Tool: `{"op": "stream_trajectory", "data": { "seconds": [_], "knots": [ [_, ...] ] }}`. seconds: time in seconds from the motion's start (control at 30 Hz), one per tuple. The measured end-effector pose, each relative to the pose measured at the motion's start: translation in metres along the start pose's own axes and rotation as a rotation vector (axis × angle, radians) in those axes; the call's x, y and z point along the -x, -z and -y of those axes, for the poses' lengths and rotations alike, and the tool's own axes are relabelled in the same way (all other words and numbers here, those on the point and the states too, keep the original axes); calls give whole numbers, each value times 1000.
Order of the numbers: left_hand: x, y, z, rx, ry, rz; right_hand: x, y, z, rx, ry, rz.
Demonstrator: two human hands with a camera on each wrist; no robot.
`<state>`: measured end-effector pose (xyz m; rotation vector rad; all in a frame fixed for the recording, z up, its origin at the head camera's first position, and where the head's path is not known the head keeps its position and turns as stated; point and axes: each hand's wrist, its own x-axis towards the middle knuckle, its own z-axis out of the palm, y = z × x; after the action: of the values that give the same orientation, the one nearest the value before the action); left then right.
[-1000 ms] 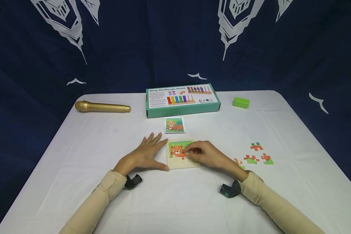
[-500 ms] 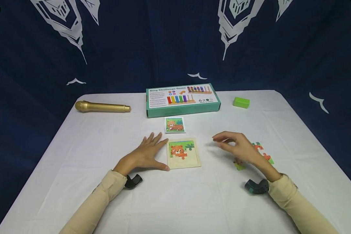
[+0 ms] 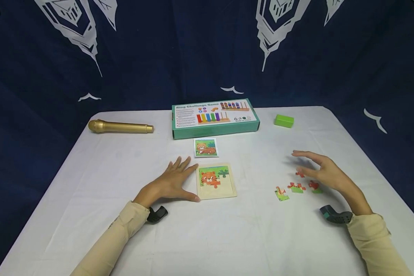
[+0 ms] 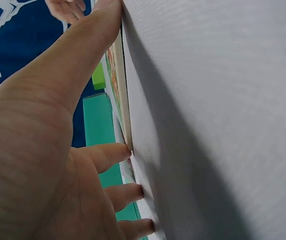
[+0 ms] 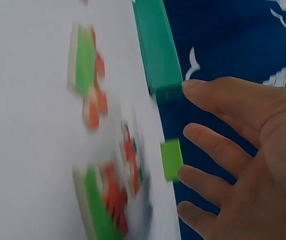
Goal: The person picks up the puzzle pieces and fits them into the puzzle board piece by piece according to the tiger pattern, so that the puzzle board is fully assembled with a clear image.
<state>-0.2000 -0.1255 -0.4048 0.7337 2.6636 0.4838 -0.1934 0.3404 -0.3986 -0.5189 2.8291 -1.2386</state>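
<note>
A wooden puzzle board (image 3: 229, 189) lies mid-table, its upper left part filled with a tiger's face, leaves and green background. My left hand (image 3: 170, 182) rests spread at the board's left edge, thumb at the lower corner and forefinger at the upper one. Over on the right, my right hand (image 3: 326, 172) hovers above loose puzzle pieces, its fingers apart and holding nothing. One piece (image 3: 281, 193) lies left of the others, a red and green piece (image 3: 297, 188) beside it. Another piece (image 3: 315, 187) sits under the hand, and a further one (image 3: 300, 174) is partly hidden by the thumb.
Behind the board lies a small tiger picture card (image 3: 206, 147). A green game box (image 3: 215, 132) stands at the back, with a gold microphone (image 3: 120, 126) to its left and a lime green block (image 3: 284, 121) to its right. A dark patterned cloth hangs behind the table.
My right hand has left the puzzle board and moved right over the loose pieces, its fingers spreading. The leaf piece it covered now shows in the board. My left hand stays put.
</note>
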Motion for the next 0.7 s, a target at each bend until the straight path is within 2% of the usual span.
{"op": "stream_trajectory", "data": {
  "seconds": [0.13, 0.33, 0.7],
  "knots": [
    [1, 0, 0, 2, -2, 1, 6, 8, -12, 69, -59, 10],
    [0, 0, 1, 5, -6, -6, 8, 11, -19, 161, -162, 101],
    [-1, -2, 3, 1, -5, -3, 9, 13, -22, 189, -190, 102]
  ]
}}
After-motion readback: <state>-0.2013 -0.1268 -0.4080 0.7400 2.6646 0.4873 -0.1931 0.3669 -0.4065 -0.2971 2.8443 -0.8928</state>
